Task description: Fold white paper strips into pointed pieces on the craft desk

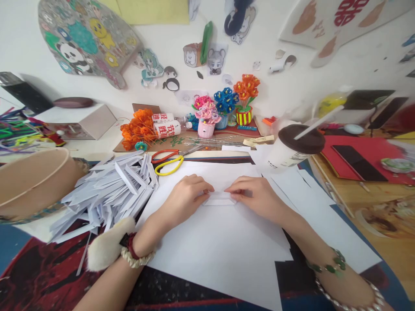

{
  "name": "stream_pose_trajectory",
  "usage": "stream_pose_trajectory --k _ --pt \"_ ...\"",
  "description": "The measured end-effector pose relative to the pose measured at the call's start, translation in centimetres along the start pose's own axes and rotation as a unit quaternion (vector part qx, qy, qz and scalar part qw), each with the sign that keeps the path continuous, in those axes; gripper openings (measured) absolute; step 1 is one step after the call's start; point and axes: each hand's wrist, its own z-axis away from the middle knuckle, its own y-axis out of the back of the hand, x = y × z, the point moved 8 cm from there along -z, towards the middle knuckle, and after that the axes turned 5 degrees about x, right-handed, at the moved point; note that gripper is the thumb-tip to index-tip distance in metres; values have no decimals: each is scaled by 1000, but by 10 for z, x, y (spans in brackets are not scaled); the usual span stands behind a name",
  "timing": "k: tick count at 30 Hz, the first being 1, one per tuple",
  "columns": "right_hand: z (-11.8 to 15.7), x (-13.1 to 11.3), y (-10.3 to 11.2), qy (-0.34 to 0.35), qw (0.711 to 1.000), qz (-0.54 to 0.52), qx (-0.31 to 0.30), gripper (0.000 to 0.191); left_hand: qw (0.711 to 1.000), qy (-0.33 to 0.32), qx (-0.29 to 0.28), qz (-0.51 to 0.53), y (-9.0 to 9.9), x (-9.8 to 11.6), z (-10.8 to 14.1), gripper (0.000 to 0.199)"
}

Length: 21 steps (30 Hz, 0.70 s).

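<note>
A folded paper strip [221,201] lies at the centre, flat over white sheets [214,246] in front of the person. The left hand [188,194] pinches its left end and the right hand [259,196] its right end; in each grip the thumb and fingers are closed on the paper. Left of the sheets, a heap of folded strips [110,190] lies beside a round tan container [35,183]. Just beyond the heap rest scissors [181,153], one loop orange-red, the other yellow. To the right stands a white cup [287,151] with a dark lid and a straw; the print on its side is too small for me to read. Farther right, a phone [359,162] lies on a red folder [340,144]. At the back of the worktop [345,194], a sheet of cardboard [132,146] bears green lettering, partly covered. On it are orange flowers [138,126] and two bottles [167,128] with white labels in large red Chinese characters, 节 legible on the nearer. Beside them stand flowerpots in pink [205,130], blue [222,122] and red-and-yellow stripes [244,115]. High on the wall, right, I can make out a red double-happiness character [350,12], 囍.
</note>
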Motion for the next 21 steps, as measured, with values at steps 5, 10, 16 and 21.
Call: stream_pose_trajectory --k 5,10,16,21 --pt "1 -6 2 31 999 23 11 21 1000 -11 -17 8 0 2 1 17" --pt "2 -6 3 15 999 29 4 20 999 34 -24 26 4 0 1 17" --pt "1 -4 4 3 1000 23 -9 20 999 23 -5 23 5 1 1 18" --pt "2 -6 2 53 997 45 -17 23 998 -56 15 -6 5 9 1 21"
